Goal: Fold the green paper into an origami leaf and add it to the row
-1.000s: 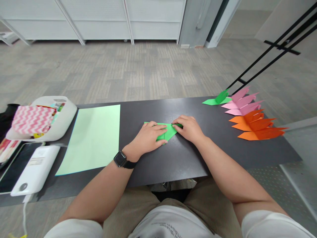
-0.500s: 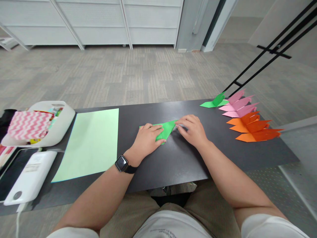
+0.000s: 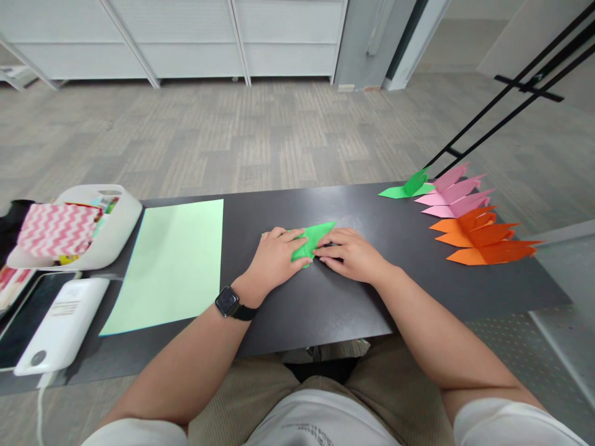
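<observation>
A folded piece of green paper (image 3: 312, 238) lies on the dark table with its pointed end toward the upper right. My left hand (image 3: 279, 257), with a black watch on its wrist, rests on the paper's left part. Its fingers are stretched out and the thumb is apart, covering much of that side. At the lower right edge of the paper, the fingers of my right hand (image 3: 351, 253) are bent and drawn together on the fold. Part of the paper's edge is hidden under these fingertips.
A light green sheet (image 3: 171, 266) lies left of my hands. Beyond it are a white basket (image 3: 125, 217) holding a pink-patterned pouch, a white power bank (image 3: 65, 325) and a phone (image 3: 28, 316). Folded green (image 3: 409, 187), pink (image 3: 450, 193) and orange (image 3: 483, 238) paper cranes stand on the right.
My right hand has slid from the paper's pointed tip down and left along its edge. The left hand stays on the paper. The view has shifted slightly.
</observation>
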Motion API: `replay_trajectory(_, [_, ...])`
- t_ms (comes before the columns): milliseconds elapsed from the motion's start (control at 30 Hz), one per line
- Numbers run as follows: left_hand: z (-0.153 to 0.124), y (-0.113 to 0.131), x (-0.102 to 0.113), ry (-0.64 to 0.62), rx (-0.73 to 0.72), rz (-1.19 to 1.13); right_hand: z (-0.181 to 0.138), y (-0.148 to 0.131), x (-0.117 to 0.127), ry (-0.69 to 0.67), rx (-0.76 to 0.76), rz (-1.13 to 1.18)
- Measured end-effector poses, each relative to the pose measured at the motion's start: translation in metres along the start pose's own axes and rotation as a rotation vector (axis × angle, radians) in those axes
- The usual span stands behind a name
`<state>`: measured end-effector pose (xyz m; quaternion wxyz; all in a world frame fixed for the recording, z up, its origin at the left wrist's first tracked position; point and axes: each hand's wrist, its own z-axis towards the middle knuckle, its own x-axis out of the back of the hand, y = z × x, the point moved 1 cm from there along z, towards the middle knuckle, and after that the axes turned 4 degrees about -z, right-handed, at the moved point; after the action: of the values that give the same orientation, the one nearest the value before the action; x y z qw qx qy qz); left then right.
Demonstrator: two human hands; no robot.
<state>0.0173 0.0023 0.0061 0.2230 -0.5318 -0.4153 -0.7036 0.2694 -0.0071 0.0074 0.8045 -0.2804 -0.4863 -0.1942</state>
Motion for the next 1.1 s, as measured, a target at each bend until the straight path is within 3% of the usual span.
replay_trajectory(500, [-0.0010,0.0019,0.0044,0.002,-0.015,0.021,0.0006,-0.0048,0.0025,-0.077,-0.044,0.030])
replay_trajectory(1100, [-0.0016,0.0020,0.0056,0.013,-0.071,0.032,0.0010,-0.0053,0.0012,-0.063,-0.045,0.021])
